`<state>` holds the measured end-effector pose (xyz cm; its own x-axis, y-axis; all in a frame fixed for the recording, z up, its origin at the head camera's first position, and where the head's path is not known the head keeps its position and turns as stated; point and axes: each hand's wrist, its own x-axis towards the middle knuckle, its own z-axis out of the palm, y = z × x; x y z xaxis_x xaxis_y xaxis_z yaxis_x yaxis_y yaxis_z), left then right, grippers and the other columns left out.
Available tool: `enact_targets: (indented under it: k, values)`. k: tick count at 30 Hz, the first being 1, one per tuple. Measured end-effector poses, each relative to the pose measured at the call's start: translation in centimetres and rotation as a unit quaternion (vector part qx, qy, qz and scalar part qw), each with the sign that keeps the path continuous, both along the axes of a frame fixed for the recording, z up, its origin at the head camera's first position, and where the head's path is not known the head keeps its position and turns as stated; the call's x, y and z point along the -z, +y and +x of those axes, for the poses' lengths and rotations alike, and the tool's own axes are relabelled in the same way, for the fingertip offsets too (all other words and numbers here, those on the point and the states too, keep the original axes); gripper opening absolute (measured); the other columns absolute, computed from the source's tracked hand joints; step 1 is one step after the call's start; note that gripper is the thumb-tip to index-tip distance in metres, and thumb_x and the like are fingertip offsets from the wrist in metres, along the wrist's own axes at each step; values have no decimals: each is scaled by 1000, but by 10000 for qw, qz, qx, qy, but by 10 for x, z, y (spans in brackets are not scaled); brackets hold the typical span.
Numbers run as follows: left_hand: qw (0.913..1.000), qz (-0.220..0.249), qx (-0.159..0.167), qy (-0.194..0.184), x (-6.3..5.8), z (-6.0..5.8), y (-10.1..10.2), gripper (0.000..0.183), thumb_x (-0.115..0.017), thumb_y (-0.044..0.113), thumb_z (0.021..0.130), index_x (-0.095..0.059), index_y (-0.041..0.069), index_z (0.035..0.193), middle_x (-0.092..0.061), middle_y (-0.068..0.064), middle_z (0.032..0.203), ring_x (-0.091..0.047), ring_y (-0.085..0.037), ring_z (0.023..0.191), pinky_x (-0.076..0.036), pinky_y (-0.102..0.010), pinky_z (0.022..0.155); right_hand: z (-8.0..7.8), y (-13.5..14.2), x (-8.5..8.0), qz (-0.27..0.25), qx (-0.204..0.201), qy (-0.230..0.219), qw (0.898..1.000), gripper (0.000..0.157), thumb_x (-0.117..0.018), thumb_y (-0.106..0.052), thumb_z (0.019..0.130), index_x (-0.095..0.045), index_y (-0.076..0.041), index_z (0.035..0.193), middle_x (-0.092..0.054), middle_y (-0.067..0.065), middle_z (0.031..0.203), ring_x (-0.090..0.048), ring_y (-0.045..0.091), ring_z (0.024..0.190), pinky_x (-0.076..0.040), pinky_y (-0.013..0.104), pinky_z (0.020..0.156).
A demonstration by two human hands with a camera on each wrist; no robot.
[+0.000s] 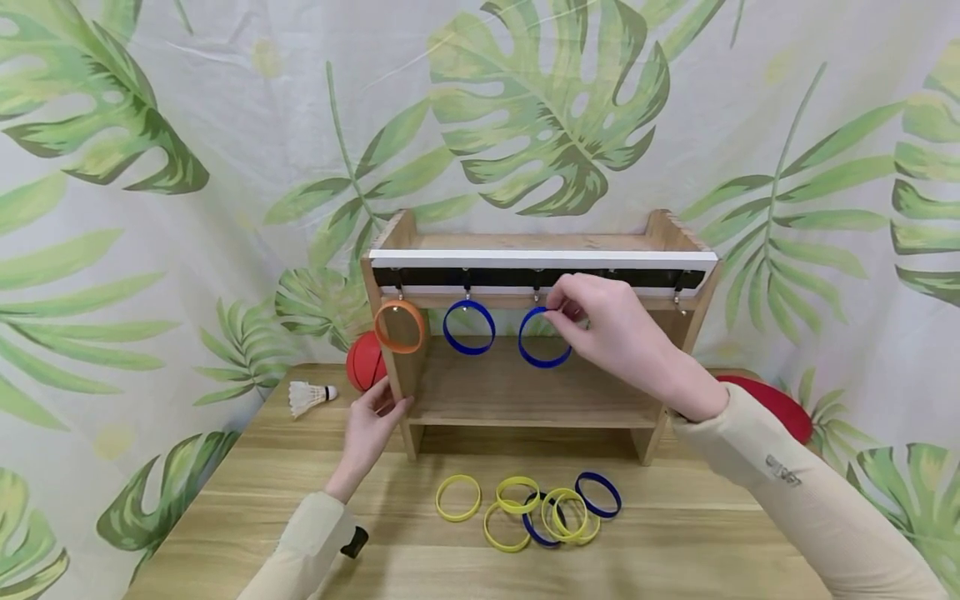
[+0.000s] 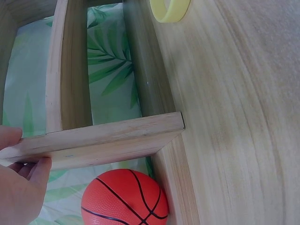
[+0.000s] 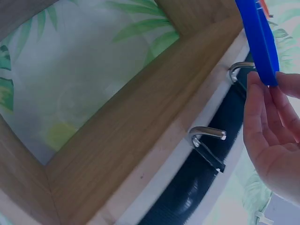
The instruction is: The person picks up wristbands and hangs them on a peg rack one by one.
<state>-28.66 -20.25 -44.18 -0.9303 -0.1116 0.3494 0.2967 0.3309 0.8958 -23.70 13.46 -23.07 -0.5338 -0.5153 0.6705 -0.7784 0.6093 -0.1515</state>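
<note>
Right hand (image 1: pixel 603 329) pinches blue band (image 1: pixel 545 364) at upper edge, just below metal hook (image 1: pixel 537 293); can't tell if band is on hook. Second blue band (image 1: pixel 469 351) hangs left of grip, orange band (image 1: pixel 400 350) farther left. Left hand (image 1: pixel 372 422), lower left of that grip, grips wooden rack (image 1: pixel 525 392) by left side; red ball (image 1: pixel 365 362) just beside. Yellow bands (image 1: pixel 458 521) on table (image 1: pixel 675 550) below right hand.

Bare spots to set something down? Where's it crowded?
Bare: table, between left hand and leftmost yellow band; also right of rightmost loose blue band, toward right sleeve. Lower shelf looks bare too. Crowded: between those two bands, where the other loose bands overlap.
</note>
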Motion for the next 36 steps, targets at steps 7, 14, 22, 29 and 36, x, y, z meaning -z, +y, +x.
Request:
enact_targets:
  k: [7,14,22,29,36]
  values:
    - [9999,86,66,-82,0,0,-1,43,-69,5,91,-60,0,133,-66,-23,127,-66,-4,105,-52,-8,83,-11,-6,-6,99,236,-145,9996,4,-69,-4,89,-66,-6,90,-70,4,86,-64,12,74,-55,26,66]
    - [9999,107,44,-106,3,-1,-2,44,-69,2,90,-60,0,133,-67,-22,127,-62,8,97,-53,-9,83,-15,-7,-1,278,505,-109,9983,4,-69,-5,90,-65,-6,90,-68,5,83,-57,14,71,-50,27,63]
    - [10000,47,18,-31,2,-1,-2,44,-70,2,89,-60,0,133,-67,-22,127,-67,-17,109,-54,-11,84,-15,-6,4,375,589,52,9975,5,-70,-6,89,-66,-6,90,-68,6,85,-58,16,72,-52,28,64]
    - [10000,39,-30,27,2,0,0,43,-69,2,89,-61,-1,132,-67,-24,125,-68,-15,107,-53,-9,83,5,4,11,246,540,303,9978,6,-70,-4,89,-66,-6,93,-70,5,88,-66,15,78,-58,30,68]
    - [10000,39,2,61,1,-1,0,42,-69,4,90,-61,-1,131,-67,-24,124,-66,-5,103,-52,-9,84,29,23,59,39,158,473,9987,16,-78,1,80,-66,-6,88,-68,2,82,-62,9,71,-57,23,62]
